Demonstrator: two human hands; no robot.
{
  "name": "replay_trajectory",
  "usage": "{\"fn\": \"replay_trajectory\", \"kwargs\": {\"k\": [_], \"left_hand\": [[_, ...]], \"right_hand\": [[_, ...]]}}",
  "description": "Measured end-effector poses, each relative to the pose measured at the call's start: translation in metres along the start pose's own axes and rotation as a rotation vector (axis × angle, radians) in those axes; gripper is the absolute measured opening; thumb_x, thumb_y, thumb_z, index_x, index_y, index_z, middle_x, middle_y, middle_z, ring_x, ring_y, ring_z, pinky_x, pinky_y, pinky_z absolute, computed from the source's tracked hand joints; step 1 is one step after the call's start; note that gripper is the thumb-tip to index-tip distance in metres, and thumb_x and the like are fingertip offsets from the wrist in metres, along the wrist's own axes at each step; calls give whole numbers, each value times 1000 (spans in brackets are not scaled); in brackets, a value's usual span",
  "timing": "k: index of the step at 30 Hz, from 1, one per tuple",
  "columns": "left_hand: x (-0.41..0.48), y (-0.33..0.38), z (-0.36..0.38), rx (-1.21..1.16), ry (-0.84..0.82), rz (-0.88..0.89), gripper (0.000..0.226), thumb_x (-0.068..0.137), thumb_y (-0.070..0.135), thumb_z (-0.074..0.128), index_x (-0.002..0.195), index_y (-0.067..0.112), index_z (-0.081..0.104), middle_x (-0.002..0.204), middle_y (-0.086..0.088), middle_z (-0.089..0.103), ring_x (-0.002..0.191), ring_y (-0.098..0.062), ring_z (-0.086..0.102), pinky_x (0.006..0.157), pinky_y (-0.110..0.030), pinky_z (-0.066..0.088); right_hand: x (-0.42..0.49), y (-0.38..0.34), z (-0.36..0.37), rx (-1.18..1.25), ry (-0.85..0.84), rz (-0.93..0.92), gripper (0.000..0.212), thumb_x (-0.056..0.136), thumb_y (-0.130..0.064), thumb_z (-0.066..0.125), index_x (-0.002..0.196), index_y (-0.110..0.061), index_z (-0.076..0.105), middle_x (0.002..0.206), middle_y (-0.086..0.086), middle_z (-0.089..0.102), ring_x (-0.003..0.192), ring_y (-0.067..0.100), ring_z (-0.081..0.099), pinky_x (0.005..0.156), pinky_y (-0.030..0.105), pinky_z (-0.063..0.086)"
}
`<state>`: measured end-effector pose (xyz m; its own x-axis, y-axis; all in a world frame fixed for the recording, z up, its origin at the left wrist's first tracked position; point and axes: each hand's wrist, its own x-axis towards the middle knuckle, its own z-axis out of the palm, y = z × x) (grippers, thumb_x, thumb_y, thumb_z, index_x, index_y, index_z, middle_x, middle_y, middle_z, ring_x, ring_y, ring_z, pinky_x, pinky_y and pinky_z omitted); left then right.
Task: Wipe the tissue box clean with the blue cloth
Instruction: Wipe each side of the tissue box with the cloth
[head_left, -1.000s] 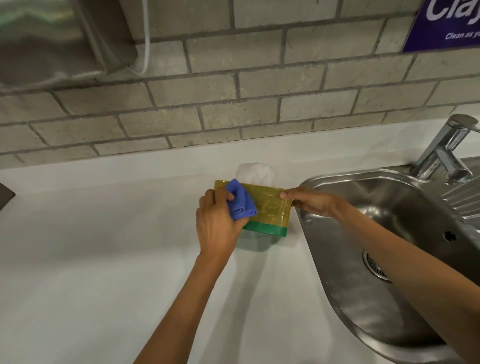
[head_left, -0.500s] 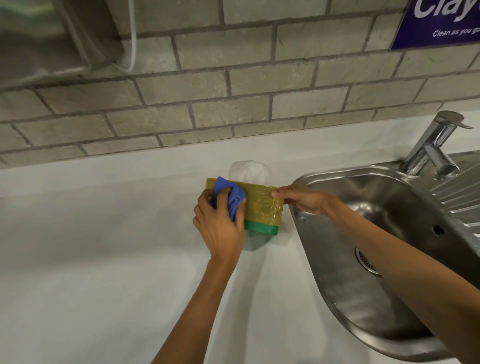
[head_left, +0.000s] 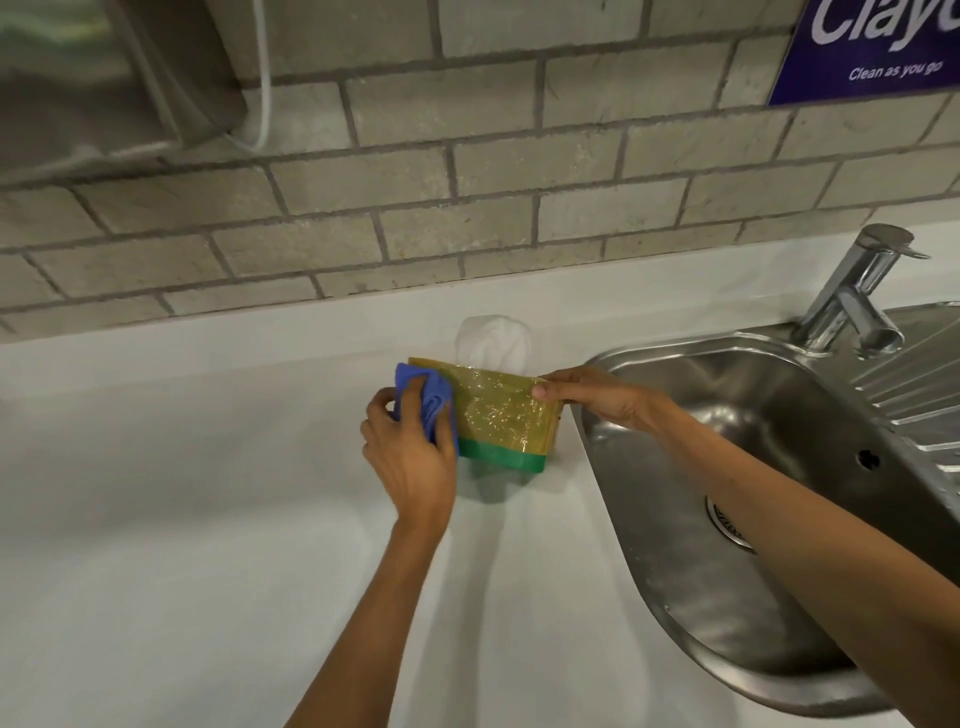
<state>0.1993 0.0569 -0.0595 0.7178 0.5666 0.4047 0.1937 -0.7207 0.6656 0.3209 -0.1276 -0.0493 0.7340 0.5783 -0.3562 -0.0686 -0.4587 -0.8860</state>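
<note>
The tissue box (head_left: 501, 415) is yellow and shiny with a green band along its bottom, and it stands on the white counter (head_left: 182, 519) near the back wall. A white tissue (head_left: 493, 340) sticks up from its top. My left hand (head_left: 410, 457) presses the bunched blue cloth (head_left: 428, 402) against the box's left end, covering that corner. My right hand (head_left: 592, 397) pinches the box's upper right corner, its forearm reaching over the sink.
A steel sink (head_left: 727, 467) with a drain (head_left: 727, 525) lies just right of the box, with a chrome tap (head_left: 857, 291) behind it. A brick wall (head_left: 467, 182) rises at the back, bearing a metal dispenser (head_left: 93, 78) at top left and a purple sign (head_left: 878, 47).
My left hand has slid the blue cloth leftward across the front of the box, from near its middle to its left end. My right hand has kept its hold.
</note>
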Motion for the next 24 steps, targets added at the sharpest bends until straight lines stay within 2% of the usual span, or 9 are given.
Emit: {"fn": "replay_trajectory", "kwargs": {"k": [3, 6, 9, 11, 14, 16, 18, 21, 24], "left_hand": [[-19, 12, 6, -98, -37, 121, 36, 82, 15, 58, 116, 4, 60, 117, -27, 54, 96, -42, 52, 81, -48, 47], [-37, 12, 8, -240, -124, 245, 32, 83, 13, 58, 113, 6, 62, 111, -20, 58, 97, -32, 55, 84, -41, 49], [-42, 5, 5, -536, -152, 70, 24, 86, 12, 61, 110, 9, 60, 108, -8, 62, 98, -17, 59, 88, -20, 47], [-42, 0, 1, -663, -106, -177, 20, 88, 16, 59, 107, 10, 60, 100, -4, 64, 89, -13, 59, 77, -8, 47], [-41, -7, -2, -788, -147, -514, 24, 91, 22, 54, 105, 3, 56, 84, -1, 59, 78, -20, 55, 70, -27, 48], [-44, -10, -3, -851, -212, -675, 22, 91, 24, 54, 104, 7, 57, 86, -1, 60, 80, -20, 57, 77, -37, 48], [-49, -9, -2, -915, -261, -800, 15, 90, 25, 55, 100, 13, 56, 95, -7, 61, 88, -25, 58, 84, -43, 49], [-55, -6, 1, -982, -311, -896, 22, 91, 27, 55, 107, 14, 56, 105, -11, 61, 96, -29, 58, 88, -48, 49], [-53, -7, 3, -995, -321, -912, 30, 91, 28, 53, 116, 11, 54, 110, -13, 60, 100, -31, 58, 93, -50, 48]], "right_hand": [[-3, -6, 2, -5, 61, -5, 88, 46, -64, 70, 119, -17, 62, 127, 5, 61, 123, 21, 48, 113, 42, 29], [-8, -6, 1, -1, 133, 15, 96, 49, -57, 74, 131, -13, 50, 133, 7, 54, 124, 20, 47, 110, 36, 34], [-14, -2, 6, -32, 226, -10, 97, 53, -47, 81, 136, -11, 43, 121, 4, 55, 112, 16, 52, 92, 23, 40], [-18, 3, 11, -49, 310, -50, 112, 43, -48, 85, 137, -6, 40, 128, 5, 52, 116, 17, 51, 96, 25, 43], [-24, 8, 24, -198, 428, -99, 118, 39, -52, 87, 138, -12, 37, 133, 2, 35, 125, 18, 41, 103, 23, 34], [-26, 12, 36, -318, 476, -145, 119, 39, -55, 85, 140, -18, 34, 132, 3, 29, 127, 18, 37, 100, 20, 30], [-29, 15, 48, -383, 496, -181, 125, 36, -58, 84, 142, -19, 28, 135, 7, 28, 128, 22, 34, 106, 26, 31], [-33, 20, 62, -404, 512, -183, 133, 34, -61, 83, 144, -19, 22, 138, 12, 27, 131, 28, 31, 111, 42, 33], [-42, 25, 65, -367, 504, -192, 131, 34, -66, 80, 143, -22, 23, 135, 12, 31, 130, 26, 32, 109, 43, 35]]}}
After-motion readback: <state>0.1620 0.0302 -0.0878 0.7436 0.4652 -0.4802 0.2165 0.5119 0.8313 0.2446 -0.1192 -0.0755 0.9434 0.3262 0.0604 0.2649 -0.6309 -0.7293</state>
